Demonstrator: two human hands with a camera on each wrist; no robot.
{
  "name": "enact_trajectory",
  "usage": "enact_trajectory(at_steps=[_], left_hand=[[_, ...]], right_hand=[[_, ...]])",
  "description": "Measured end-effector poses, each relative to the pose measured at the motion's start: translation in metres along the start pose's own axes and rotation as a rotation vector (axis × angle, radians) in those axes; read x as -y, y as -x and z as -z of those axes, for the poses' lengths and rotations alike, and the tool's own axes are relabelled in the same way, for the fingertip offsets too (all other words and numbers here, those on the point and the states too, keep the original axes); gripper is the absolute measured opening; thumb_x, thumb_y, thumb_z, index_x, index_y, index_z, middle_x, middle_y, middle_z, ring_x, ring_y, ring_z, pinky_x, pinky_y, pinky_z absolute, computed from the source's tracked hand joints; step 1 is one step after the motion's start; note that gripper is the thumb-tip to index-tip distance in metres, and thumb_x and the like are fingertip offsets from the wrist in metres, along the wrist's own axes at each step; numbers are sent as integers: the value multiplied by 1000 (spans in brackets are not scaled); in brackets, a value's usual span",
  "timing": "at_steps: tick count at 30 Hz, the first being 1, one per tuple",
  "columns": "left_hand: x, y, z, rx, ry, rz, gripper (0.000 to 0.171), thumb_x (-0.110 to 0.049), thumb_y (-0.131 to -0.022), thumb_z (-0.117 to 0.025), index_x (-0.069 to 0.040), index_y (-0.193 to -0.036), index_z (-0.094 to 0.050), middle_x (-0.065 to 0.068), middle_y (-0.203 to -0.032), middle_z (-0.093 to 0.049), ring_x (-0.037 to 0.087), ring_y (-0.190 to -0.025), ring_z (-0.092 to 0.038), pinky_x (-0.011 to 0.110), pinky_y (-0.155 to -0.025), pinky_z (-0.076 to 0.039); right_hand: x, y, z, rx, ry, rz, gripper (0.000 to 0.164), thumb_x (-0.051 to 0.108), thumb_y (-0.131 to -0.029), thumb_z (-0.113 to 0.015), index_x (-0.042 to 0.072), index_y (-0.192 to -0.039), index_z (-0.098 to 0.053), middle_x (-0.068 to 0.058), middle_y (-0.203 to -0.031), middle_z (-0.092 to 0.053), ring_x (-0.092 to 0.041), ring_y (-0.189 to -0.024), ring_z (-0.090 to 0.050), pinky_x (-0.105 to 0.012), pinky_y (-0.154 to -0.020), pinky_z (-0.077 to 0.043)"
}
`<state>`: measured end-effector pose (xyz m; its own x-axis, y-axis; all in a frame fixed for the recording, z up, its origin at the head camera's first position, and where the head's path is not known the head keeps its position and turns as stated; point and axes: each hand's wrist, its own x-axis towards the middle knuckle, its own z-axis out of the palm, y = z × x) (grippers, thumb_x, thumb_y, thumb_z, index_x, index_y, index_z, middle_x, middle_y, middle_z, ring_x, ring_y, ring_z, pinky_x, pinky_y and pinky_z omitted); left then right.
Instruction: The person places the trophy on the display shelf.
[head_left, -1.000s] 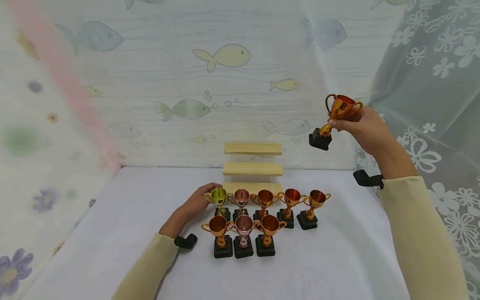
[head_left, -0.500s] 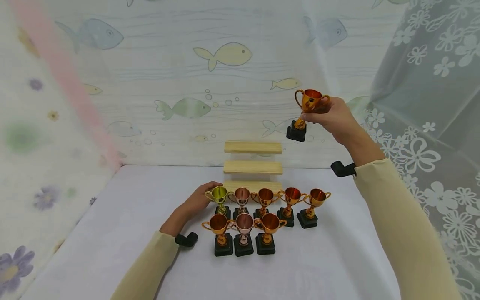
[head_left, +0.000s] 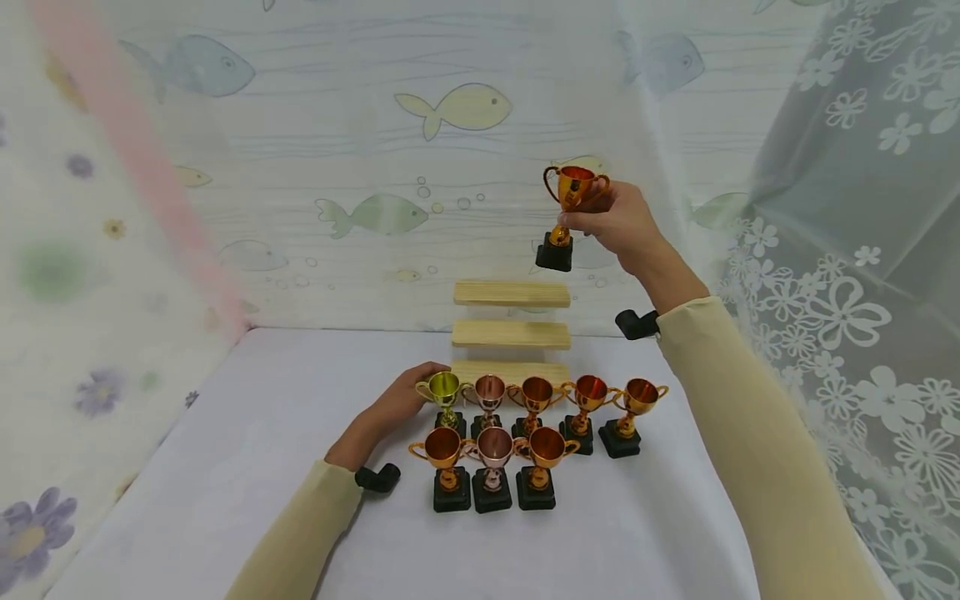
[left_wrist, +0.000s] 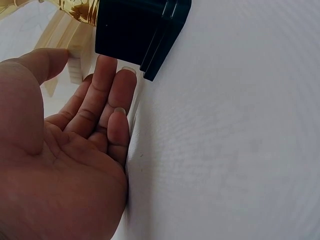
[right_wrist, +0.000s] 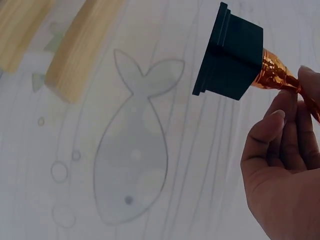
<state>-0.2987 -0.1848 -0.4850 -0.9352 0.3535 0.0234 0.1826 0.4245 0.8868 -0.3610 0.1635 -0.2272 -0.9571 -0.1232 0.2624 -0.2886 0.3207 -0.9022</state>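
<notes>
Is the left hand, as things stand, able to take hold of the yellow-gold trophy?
Probably yes: the left hand is right beside the yellow-gold trophy, seems to hold nothing, and nothing shows between them.

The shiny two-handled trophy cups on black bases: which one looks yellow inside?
The shiny yellow-gold, two-handled trophy cup at the left end of the back row, next to the left hand. The other cups look orange or pinkish.
</notes>
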Motion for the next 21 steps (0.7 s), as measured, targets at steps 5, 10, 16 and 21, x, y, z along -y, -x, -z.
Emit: enact_trajectory(at_steps=[5,10,16,21], left_hand=[[1,1,0,-4,1,12,32,-26,-103,-54,-14,-132,-61,5,-136,-59,28,-138,-43,52,-115,-29],[0,2,0,-6,-6,-2,34,-25,-103,-53,-13,-134,-60,6,-139,-58,29,-140,-40,54,-116,-27],[0,2,0,0,-3,-21,33,-23,-102,-54,-14,-133,-60,6,-136,-59,28,-137,-44,53,-115,-30],[1,2,2,8,8,-23,31,-23,-101,-56,-16,-131,-61,3,-133,-61,26,-135,-46,52,-114,-31]], right_hand=[[-1,-6,-21,-5,-19,-16,42,17,-87,-79,4,-122,-61,-8,-115,-64,-22,-103,-56,-36,-89,-47],[-5,-13,-39,2,-17,-20,40,19,-88,-78,3,-121,-62,-10,-116,-66,-22,-103,-58,-40,-92,-48],[-10,-17,-56,21,-11,-24,39,21,-90,-76,1,-121,-64,-12,-118,-66,-23,-105,-59,-44,-95,-47],[-13,-18,-73,38,17,-25,35,23,-90,-75,2,-117,-67,-10,-117,-65,-22,-108,-58,-39,-97,-46]])
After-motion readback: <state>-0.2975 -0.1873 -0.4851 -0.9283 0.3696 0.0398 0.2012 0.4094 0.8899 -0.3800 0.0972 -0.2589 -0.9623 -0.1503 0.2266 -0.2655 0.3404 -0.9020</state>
